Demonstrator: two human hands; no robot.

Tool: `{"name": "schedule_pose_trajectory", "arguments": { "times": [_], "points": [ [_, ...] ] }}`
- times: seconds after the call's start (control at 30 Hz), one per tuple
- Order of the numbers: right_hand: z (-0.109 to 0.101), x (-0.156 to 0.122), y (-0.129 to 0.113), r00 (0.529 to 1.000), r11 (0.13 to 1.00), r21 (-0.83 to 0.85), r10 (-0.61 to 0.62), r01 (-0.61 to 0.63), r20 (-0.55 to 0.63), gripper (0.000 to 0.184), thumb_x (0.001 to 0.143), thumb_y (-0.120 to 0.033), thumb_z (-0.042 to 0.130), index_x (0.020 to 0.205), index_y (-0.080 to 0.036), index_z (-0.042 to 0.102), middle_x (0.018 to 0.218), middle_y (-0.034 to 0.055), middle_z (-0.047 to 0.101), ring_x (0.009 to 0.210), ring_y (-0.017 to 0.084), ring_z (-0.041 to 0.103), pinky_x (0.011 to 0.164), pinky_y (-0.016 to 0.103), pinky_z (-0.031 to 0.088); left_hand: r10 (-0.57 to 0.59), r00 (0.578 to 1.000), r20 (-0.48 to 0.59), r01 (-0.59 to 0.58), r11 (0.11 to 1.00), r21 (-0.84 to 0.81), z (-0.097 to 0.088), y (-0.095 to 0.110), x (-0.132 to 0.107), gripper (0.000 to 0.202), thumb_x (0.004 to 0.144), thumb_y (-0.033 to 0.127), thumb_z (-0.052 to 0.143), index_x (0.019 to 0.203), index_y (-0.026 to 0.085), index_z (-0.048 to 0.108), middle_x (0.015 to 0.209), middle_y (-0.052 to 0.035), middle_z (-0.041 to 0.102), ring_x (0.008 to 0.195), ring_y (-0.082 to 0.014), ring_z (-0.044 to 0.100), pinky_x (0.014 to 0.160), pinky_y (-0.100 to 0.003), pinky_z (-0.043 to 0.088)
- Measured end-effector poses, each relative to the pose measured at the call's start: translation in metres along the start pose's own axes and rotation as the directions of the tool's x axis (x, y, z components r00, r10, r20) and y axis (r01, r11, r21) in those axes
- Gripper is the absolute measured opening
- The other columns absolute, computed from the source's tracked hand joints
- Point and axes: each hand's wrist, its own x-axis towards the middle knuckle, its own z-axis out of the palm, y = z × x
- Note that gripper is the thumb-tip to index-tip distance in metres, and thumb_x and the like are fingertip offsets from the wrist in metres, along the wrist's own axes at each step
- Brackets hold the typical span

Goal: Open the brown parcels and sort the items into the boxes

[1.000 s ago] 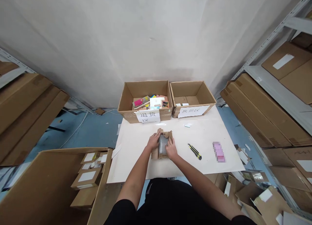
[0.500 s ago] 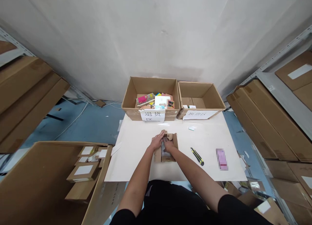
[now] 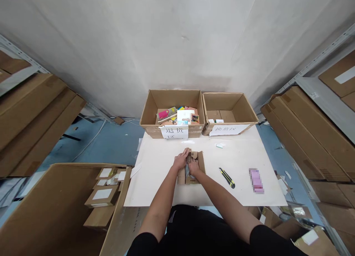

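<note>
A small open cardboard box (image 3: 202, 163) stands on the white table (image 3: 155, 185) in front of me, its flaps folded out. My left hand (image 3: 181, 160) holds the box by its left far side, with the fingers over the edge. My right hand (image 3: 193, 167) reaches into the box, its fingers curled on clear plastic wrapping (image 3: 187, 171). What lies under the hand inside the box is hidden. To the right lies a black and yellow utility knife (image 3: 227, 178).
Two larger open boxes with paper signs stand at the back: the left box (image 3: 142, 117) holds several packaged goods, the right box (image 3: 249, 117) a few small packs. A blurred pink item (image 3: 256, 181) lies right. A deep carton (image 3: 55, 196) with parcels stands left.
My right hand's fingers have gone from lying stretched inside the box to being curled on the plastic. The left hand stays at the box. The view has shifted slightly.
</note>
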Motion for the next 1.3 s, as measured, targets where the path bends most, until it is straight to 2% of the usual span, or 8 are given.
{"name": "schedule_pose_trajectory", "arguments": {
  "times": [0.27, 0.47, 0.7, 0.87, 1.0, 1.17, 1.23, 1.3],
  "points": [
    [-0.061, -0.054, 0.008, 0.975, 0.976, -0.066, -0.212, 0.207, -0.067, 0.041, 0.086, -0.011, 0.064, 0.124, -0.023, 0.07, 0.121, 0.0104, 0.07, 0.11, 0.026, 0.066, 0.099, 0.036, 0.046, 0.014, 0.99, -0.142, -0.027, 0.996, -0.088, 0.011, -0.007, -0.005, 0.079, 0.093, 0.019, 0.047, 0.167, 0.031, 0.024, 0.175, -0.0037, 0.021, 0.158, -0.0288, 0.027, 0.122, -0.049, 0.036],
    [-0.127, -0.098, 0.036, 0.925, 0.977, -0.032, -0.21, 0.211, -0.316, 0.034, 0.089, -0.008, 0.058, 0.115, -0.025, 0.071, 0.112, 0.0052, 0.072, 0.11, 0.024, 0.063, 0.104, 0.035, 0.039, -0.193, 0.961, -0.199, 0.18, 0.98, -0.079, 0.022, 0.013, -0.017, 0.089, 0.089, 0.025, 0.059, 0.168, 0.032, 0.018, 0.175, -0.0117, 0.02, 0.156, -0.0376, 0.026, 0.113, -0.053, 0.044],
    [-0.167, -0.103, 0.09, 0.93, 0.951, 0.176, -0.191, 0.255, -0.315, 0.027, 0.088, -0.026, 0.074, 0.115, -0.027, 0.074, 0.116, 0.002, 0.074, 0.108, 0.023, 0.067, 0.092, 0.028, 0.045, -0.287, 0.928, -0.237, 0.304, 0.952, 0.039, -0.014, -0.015, -0.037, 0.094, 0.083, 0.014, 0.057, 0.167, 0.035, 0.021, 0.169, -0.0096, 0.033, 0.148, -0.0361, 0.035, 0.107, -0.052, 0.05],
    [-0.134, -0.058, 0.083, 0.965, 0.969, 0.136, -0.178, 0.206, -0.19, 0.061, 0.08, -0.027, 0.083, 0.138, -0.033, 0.066, 0.142, 0.0067, 0.065, 0.142, 0.032, 0.048, 0.119, 0.048, 0.027, -0.333, 0.9, -0.282, 0.369, 0.926, 0.084, -0.059, -0.086, -0.076, 0.084, 0.091, 0.016, 0.047, 0.167, 0.036, 0.017, 0.174, -0.0058, 0.026, 0.159, -0.0369, 0.017, 0.118, -0.071, 0.03],
    [-0.073, -0.038, 0.066, 0.976, 0.979, 0.17, 0.137, -0.108, -0.169, 0.096, 0.083, -0.025, 0.077, 0.165, -0.03, 0.029, 0.172, 0.0144, 0.024, 0.159, 0.037, 0.019, 0.124, 0.056, 0.019, -0.344, 0.855, -0.389, 0.393, 0.918, 0.052, -0.084, -0.105, -0.101, 0.076, 0.095, 0.021, 0.045, 0.166, 0.03, 0.022, 0.175, -0.0089, 0.023, 0.161, -0.0396, 0.01, 0.121, -0.073, 0.021],
    [0.007, -0.05, 0.065, 0.936, 0.926, 0.243, 0.326, -0.287, -0.136, 0.082, 0.088, -0.016, 0.061, 0.165, -0.025, 0.033, 0.173, 0.0149, 0.023, 0.158, 0.037, 0.022, 0.12, 0.046, 0.031, -0.297, 0.675, -0.676, 0.317, 0.943, -0.098, -0.06, -0.051, -0.102, 0.08, 0.095, 0.019, 0.046, 0.168, 0.017, 0.013, 0.172, -0.0153, 0.025, 0.16, -0.0375, 0.017, 0.129, -0.061, 0.021],
    [0.028, -0.057, 0.067, 0.945, 0.921, 0.245, 0.324, -0.303, -0.051, 0.086, 0.086, -0.013, 0.059, 0.166, -0.026, 0.029, 0.173, 0.014, 0.024, 0.157, 0.036, 0.026, 0.118, 0.045, 0.036, -0.248, 0.727, -0.64, 0.208, 0.968, -0.139, -0.031, -0.008, -0.09, 0.078, 0.097, 0.019, 0.044, 0.168, 0.017, 0.012, 0.169, -0.0159, 0.032, 0.156, -0.0379, 0.026, 0.128, -0.06, 0.024],
    [0.039, -0.062, 0.071, 0.949, 0.916, 0.257, 0.314, -0.309, 0.024, 0.092, 0.084, -0.01, 0.057, 0.168, -0.023, 0.022, 0.17, 0.0154, 0.031, 0.155, 0.033, 0.033, 0.116, 0.044, 0.039, -0.126, 0.855, -0.503, 0.044, 0.984, -0.173, 0.003, 0.037, -0.069, 0.072, 0.099, 0.02, 0.041, 0.167, 0.018, 0.017, 0.165, -0.0147, 0.04, 0.153, -0.0358, 0.034, 0.127, -0.056, 0.029]
  ]
}}
